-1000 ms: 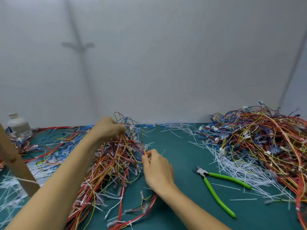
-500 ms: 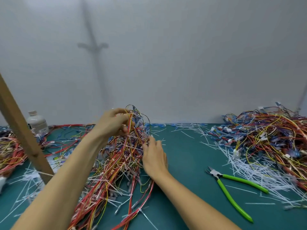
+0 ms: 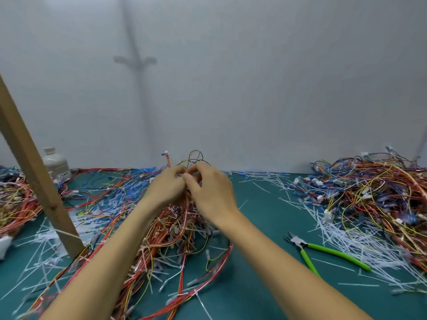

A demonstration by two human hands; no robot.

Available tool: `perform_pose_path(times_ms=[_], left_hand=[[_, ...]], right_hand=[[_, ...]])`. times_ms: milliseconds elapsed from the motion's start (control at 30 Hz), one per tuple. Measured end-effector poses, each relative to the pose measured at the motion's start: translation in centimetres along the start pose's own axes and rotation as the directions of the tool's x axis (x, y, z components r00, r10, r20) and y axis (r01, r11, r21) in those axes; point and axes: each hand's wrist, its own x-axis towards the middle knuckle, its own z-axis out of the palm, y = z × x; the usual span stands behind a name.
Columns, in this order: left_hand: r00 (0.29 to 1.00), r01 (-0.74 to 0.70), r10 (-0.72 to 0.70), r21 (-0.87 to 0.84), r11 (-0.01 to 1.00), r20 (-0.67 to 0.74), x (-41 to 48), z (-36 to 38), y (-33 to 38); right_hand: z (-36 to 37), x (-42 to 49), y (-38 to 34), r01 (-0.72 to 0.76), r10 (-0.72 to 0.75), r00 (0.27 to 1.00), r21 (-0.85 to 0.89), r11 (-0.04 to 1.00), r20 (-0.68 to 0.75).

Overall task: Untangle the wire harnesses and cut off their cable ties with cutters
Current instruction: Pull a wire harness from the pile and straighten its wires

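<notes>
A tangled bundle of red, yellow and black wire harnesses (image 3: 175, 229) with white cable ties rises from the green mat at the centre. My left hand (image 3: 167, 187) grips its top, fingers curled into the wires. My right hand (image 3: 211, 192) meets it from the right and pinches wires at the same spot, thumb against the left fingers. Loops of black and yellow wire stick up above both hands. Green-handled cutters (image 3: 323, 251) lie on the mat to the right, untouched.
A large heap of mixed harnesses (image 3: 369, 192) fills the right side, with cut white ties (image 3: 335, 229) strewn before it. More harnesses (image 3: 16, 204) lie at the left. A slanted wooden post (image 3: 34, 169) and a white bottle (image 3: 56, 163) stand at the left.
Both hands lifted the bundle's top and came together; my right hand rose from the bundle's side to meet the left. The view shifted left.
</notes>
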Motion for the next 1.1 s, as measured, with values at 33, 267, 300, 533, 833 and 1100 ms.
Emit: perform_pose_path(times_ms=[33,267,300,533,833,1100], left_hand=[[1.000,-0.003,0.005,0.109,0.994,-0.011,-0.1,-0.3,0.1],[0.984,0.003,0.069,0.404,0.915,-0.163,-0.9,-3.0,1.3],[0.980,-0.003,0.071,0.346,0.938,-0.184,-1.1,-3.7,1.5],[0.912,-0.298,0.187,-0.274,0.915,-0.366,-1.3,-6.8,4.2],[0.812,-0.426,0.195,-0.329,0.843,-0.550,-1.1,-4.0,6.2],[0.998,-0.050,0.053,0.067,0.996,-0.044,0.9,-3.1,4.5]], right_hand=[[0.1,0.0,-0.1,-0.007,0.007,1.000,0.006,1.000,0.004],[0.2,0.9,1.5,-0.251,0.238,0.953,0.049,0.967,0.186],[0.0,1.1,1.9,-0.294,0.272,0.942,0.094,0.951,0.194],[-0.7,1.9,3.9,-0.490,0.428,0.871,0.400,0.774,0.239],[-0.4,-0.1,4.2,-0.326,0.244,0.938,0.385,0.863,0.247],[-0.7,-0.4,4.8,-0.150,0.123,0.988,0.400,0.904,0.093]])
